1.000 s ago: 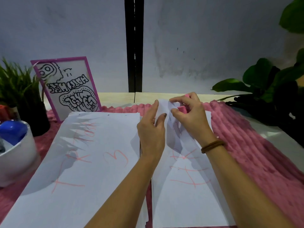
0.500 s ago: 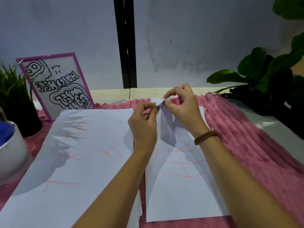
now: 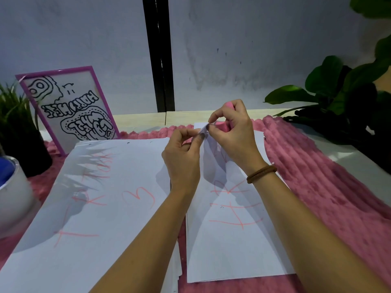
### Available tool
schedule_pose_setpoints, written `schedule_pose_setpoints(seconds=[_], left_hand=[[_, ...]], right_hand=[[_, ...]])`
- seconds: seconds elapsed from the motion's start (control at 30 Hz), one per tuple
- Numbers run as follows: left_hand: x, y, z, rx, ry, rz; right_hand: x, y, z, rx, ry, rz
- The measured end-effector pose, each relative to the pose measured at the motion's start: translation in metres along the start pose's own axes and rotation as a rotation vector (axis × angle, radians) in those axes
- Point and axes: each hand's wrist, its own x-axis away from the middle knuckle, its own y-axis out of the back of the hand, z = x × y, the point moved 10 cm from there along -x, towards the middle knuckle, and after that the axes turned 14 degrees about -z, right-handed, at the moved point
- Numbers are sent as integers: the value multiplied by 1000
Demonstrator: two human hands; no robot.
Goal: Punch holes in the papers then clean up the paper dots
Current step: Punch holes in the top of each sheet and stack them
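Head view: left hand [image 3: 182, 161] and right hand [image 3: 230, 132] pinch the far edge of the right sheet [image 3: 232, 240], fingertips clamped. Likely separating one sheet for punching; next needs that edge fed in square.

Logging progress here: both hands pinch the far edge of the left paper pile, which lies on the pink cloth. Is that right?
Not quite. The head view shows the left hand and the right hand pinching the far edge of the right paper pile, not the left paper pile. It does lie on the pink cloth.
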Motion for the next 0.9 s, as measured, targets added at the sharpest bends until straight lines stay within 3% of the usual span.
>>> schedule_pose_setpoints(seconds=[0.5,0.73,0.9], left_hand=[[2,-4,-7,54,-39,39],[0,-5,2,68,82,72],[-5,1,16,116,239,34]], right_hand=[[-3,4,5,18,46,-38],[-6,10,7,45,47,-49],[-15,23,-33,250,-268,151]])
